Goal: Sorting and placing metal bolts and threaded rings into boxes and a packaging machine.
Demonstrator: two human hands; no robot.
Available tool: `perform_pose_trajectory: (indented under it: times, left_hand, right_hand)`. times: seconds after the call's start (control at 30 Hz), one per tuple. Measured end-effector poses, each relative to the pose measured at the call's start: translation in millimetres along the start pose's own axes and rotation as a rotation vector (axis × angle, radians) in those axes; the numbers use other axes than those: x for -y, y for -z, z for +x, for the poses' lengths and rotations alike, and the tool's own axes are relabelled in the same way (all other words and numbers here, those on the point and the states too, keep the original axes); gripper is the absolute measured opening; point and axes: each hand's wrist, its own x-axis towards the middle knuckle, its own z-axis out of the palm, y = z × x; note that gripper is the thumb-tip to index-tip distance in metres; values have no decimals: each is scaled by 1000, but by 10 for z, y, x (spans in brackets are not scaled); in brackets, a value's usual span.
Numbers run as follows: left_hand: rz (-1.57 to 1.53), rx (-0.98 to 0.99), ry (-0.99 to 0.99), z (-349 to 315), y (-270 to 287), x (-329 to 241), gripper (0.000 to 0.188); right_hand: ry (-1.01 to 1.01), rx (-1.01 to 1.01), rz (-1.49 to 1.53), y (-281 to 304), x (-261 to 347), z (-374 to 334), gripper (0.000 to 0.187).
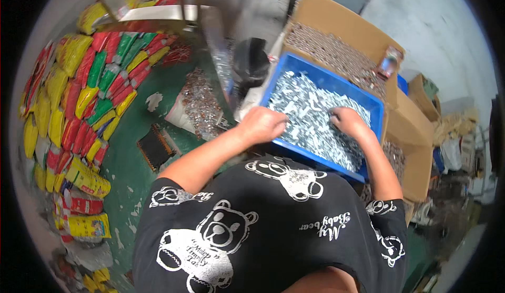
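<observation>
A blue plastic bin (pixel 322 161) in front of me holds a thick layer of small silvery metal pieces (pixel 310 109). My left hand (pixel 264 124) is over the bin's near left rim, its fingers curled together; whatever they pinch is too small to make out. Over the right part of the pieces is my right hand (pixel 349 122), bent down with its fingers drawn together and the fingertips looking dark. What it grips, if anything, is hidden.
Behind the bin stands an open cardboard box (pixel 336 17) with many small brownish metal parts (pixel 326 48). Another cardboard box (pixel 415 135) is at the right. Red, yellow and green packets (pixel 94 90) are piled on the green floor (pixel 139 161) at left, near a spilling white sack (pixel 181 113).
</observation>
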Motion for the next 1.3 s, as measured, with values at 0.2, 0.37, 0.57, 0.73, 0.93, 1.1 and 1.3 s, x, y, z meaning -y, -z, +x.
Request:
perform_pose_trajectory:
  times: [0.2, 0.37, 0.57, 0.73, 0.93, 1.1, 1.3]
  left_hand:
    - [49, 48, 17, 69, 64, -105, 17]
    - [74, 115, 48, 83, 42, -160, 20]
    - [110, 79, 79, 52, 2, -194, 19]
    - [138, 99, 86, 73, 30, -205, 20]
    - [134, 96, 90, 60, 38, -188, 20]
    - [97, 52, 46, 54, 30, -171, 18]
    - [67, 10, -14, 48, -15, -87, 15]
  right_hand:
    - [237, -151, -227, -355, -302, -362, 20]
    - [2, -162, -13, -530, -440, -250, 21]
    - [202, -66, -151, -295, -443, -295, 24]
    - [167, -26, -132, -271, -359, -324, 21]
    - [355, -167, -58, -393, -647, -142, 16]
    - [37, -218, 439, -175, -562, -203, 14]
    - [-245, -195, 1196, -78, -590, -79, 23]
